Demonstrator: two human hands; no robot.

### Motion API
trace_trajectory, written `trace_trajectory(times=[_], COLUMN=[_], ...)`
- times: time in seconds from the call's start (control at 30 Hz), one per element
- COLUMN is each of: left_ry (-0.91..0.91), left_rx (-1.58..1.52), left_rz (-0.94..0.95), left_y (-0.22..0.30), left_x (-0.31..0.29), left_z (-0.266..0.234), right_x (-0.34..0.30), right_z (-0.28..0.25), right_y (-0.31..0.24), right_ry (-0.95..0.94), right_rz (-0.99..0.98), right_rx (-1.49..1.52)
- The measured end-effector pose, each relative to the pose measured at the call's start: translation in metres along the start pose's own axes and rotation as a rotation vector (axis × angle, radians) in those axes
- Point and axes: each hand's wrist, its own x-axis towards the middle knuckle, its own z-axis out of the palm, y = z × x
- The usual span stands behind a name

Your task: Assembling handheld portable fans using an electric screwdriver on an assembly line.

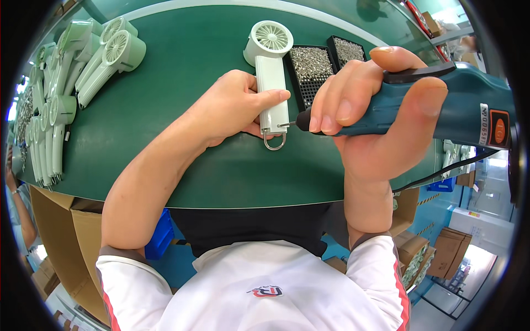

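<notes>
A pale green handheld fan (271, 77) lies on the green table, its round head away from me and a metal loop (274, 144) at its near end. My left hand (241, 102) is closed around the fan's handle, thumb across the top. In my right hand (381, 105) is a blue electric screwdriver (458, 105), gripped with the fingers wrapped round its body. Its black nose points left, and the thin bit (287, 124) reaches the handle's near end, beside the loop. Whether a screw sits under the tip is too small to tell.
Beyond my right hand stand two black trays of small metal screws, one tray (312, 63) nearer and another (349, 51) behind. Several pale green fans (118, 55) are piled at the left. The screwdriver's black cable (447, 168) trails at right. Cardboard boxes (83, 237) stand below the table.
</notes>
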Motion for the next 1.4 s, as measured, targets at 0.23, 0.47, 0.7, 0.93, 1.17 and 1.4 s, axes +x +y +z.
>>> trace_trajectory(times=[0.23,0.47,0.7,0.93,1.17,1.4], left_ry=[0.005,0.007,0.023,0.001,0.035,0.331], left_rx=[0.012,0.011,0.035,-0.035,-0.03,0.543], left_rz=[0.002,0.023,0.026,0.033,0.059,0.198], left_y=[0.001,0.0,0.002,-0.001,0.002,0.011], left_x=[-0.004,-0.005,-0.005,-0.001,-0.004,-0.035], left_z=[0.0,0.001,0.001,-0.001,0.006,0.003], right_x=[-0.003,-0.003,0.001,0.002,0.001,0.008], right_z=[0.012,0.013,0.013,0.019,0.018,-0.015], right_y=[0.004,0.007,0.008,0.007,0.011,-0.044], right_ry=[0.164,0.139,0.062,0.019,0.105,0.403], right_rz=[0.04,0.069,0.113,0.08,-0.011,0.058], right_rx=[-0.224,-0.185,-0.197,-0.17,-0.176,0.004])
